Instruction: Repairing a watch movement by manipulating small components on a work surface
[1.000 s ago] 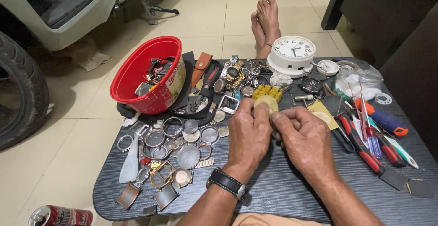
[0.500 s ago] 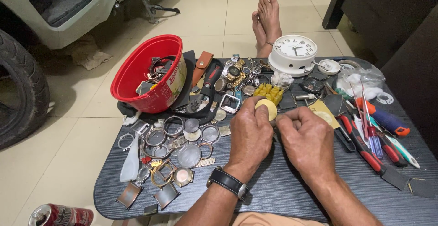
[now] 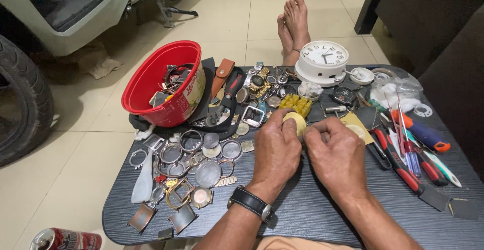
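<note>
My left hand (image 3: 276, 151), with a black wristwatch (image 3: 250, 203) on its wrist, pinches a small round pale yellow object (image 3: 295, 121) at its fingertips. My right hand (image 3: 335, 153) is closed right beside it, its fingertips meeting the left hand's over the dark table (image 3: 312, 214). What the right fingers hold is hidden. Just beyond both hands lies a yellow block-shaped piece (image 3: 296, 103). Left of my hands lie several watch cases, rings and glass discs (image 3: 201, 154).
A red bowl (image 3: 156, 86) with watch parts stands at the table's back left. A white alarm clock (image 3: 322, 61) sits at the back, screwdrivers and pliers (image 3: 408, 144) on the right. Bare feet (image 3: 292, 23) rest beyond the table; a tyre (image 3: 20, 98) and can (image 3: 65, 240) at left.
The round yellow object has come nearer to me and sits lower between my fingertips; both hands have stayed close together over the table.
</note>
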